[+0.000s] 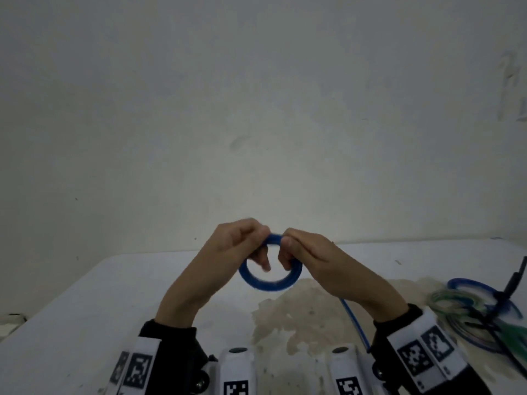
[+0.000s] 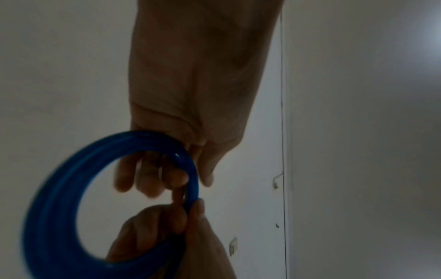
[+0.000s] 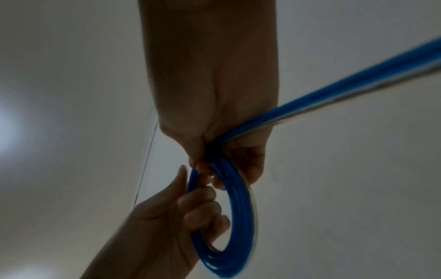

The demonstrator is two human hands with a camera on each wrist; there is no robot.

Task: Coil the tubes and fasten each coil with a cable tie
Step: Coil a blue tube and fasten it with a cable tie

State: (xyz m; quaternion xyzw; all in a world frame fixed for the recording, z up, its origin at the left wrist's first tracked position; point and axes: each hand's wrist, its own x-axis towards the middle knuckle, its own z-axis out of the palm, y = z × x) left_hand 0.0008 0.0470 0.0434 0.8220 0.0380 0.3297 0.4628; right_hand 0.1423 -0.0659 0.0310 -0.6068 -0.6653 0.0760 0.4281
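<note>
Hands up above the white table (image 1: 85,303), both on the blue tube coil (image 1: 269,285)! Left hand (image 1: 236,246) pinches the coil's top arc between thumb and curled fingers; the ring hangs below. Right hand (image 1: 309,253) grips that same arc just beside it, the loose tube tail (image 1: 355,323) running under its wrist. Far right, tied coils (image 1: 467,312) lie on the table, blurred, perhaps three.
</note>
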